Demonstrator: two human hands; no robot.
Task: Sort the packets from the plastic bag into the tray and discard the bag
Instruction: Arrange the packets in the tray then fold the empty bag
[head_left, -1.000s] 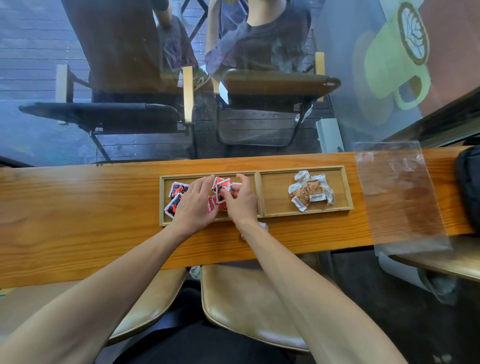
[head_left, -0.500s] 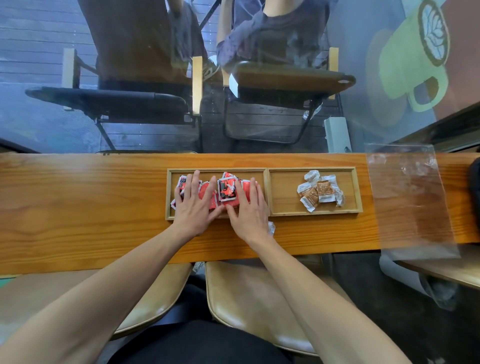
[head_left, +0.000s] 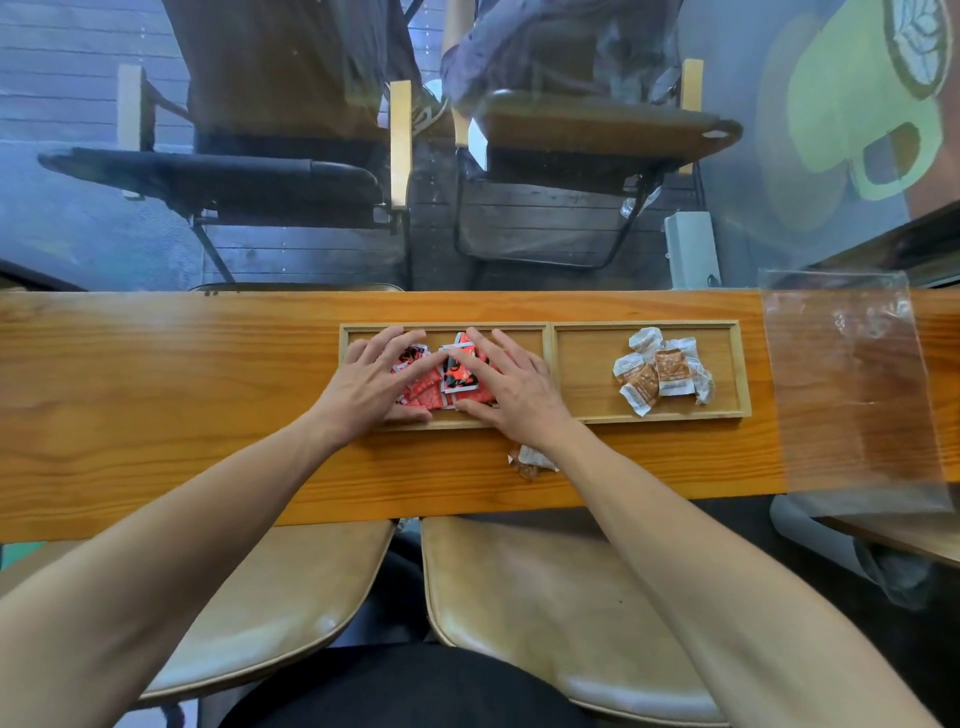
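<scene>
A two-compartment wooden tray (head_left: 551, 374) lies on the wooden counter. Red packets (head_left: 451, 378) fill its left compartment. My left hand (head_left: 374, 384) and my right hand (head_left: 511, 384) lie flat on that pile with fingers spread, one on each side. Several brown-and-white packets (head_left: 658, 373) sit in the right compartment. One brown packet (head_left: 530, 460) lies on the counter just in front of the tray, beside my right wrist. The clear plastic bag (head_left: 852, 384) lies flat at the counter's right end, overhanging the front edge.
The counter (head_left: 156, 405) runs along a glass pane. Beyond the glass are chairs and seated people. Two tan stools (head_left: 545, 613) stand under the counter's front edge. A white box (head_left: 693, 249) stands behind the glass.
My hands went from picking at the red packets with curled fingers to lying flat on them with fingers spread, pressing the pile together in the left compartment.
</scene>
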